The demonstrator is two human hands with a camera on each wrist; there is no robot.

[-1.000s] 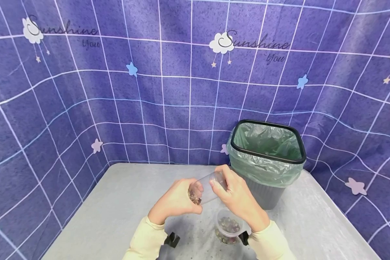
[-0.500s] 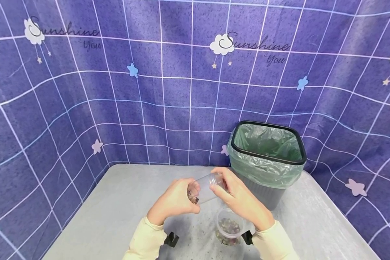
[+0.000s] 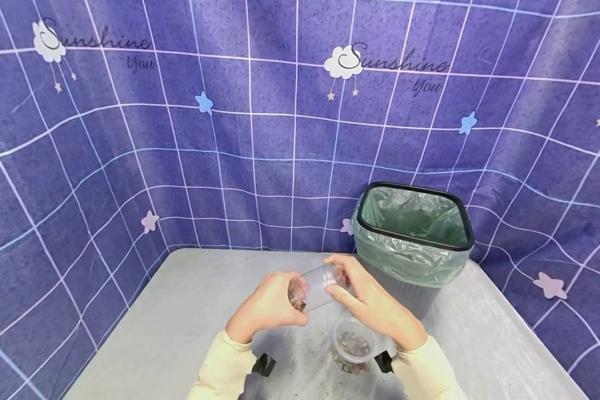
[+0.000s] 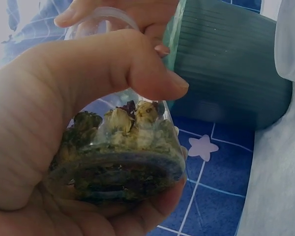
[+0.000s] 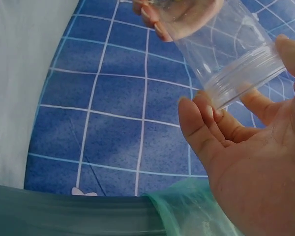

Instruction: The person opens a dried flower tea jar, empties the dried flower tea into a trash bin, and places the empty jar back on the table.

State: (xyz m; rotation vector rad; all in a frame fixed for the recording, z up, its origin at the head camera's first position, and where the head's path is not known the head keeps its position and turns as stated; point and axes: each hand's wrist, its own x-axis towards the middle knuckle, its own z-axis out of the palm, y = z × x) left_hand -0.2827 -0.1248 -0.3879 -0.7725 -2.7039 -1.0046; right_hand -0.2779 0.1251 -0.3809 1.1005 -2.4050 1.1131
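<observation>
A clear plastic jar [image 3: 317,289] is tilted in the air above the table, its ringed neck toward the right and its base toward the left. My left hand [image 3: 267,305] grips it around the base; dried flower buds [image 4: 123,120] lie inside at that end. Fingers of my right hand [image 3: 372,303] curl around the neck [image 5: 246,73] at the other end, with the thumb on the near side. No separate lid can be made out there. Below the right hand, a clear round tub [image 3: 355,358] stands on the table with more dried buds inside.
A grey bin [image 3: 417,294] with a green bag [image 3: 405,258] and a black rim stands at the back right of the grey table [image 3: 195,328]. Dark crumbs lie near the tub. A blue patterned cloth [image 3: 270,183] hangs behind.
My right hand has shifted slightly at the jar's neck, baring more of its rings. The left hand keeps its grip and moves only a little. Tub and bin stay where they were.
</observation>
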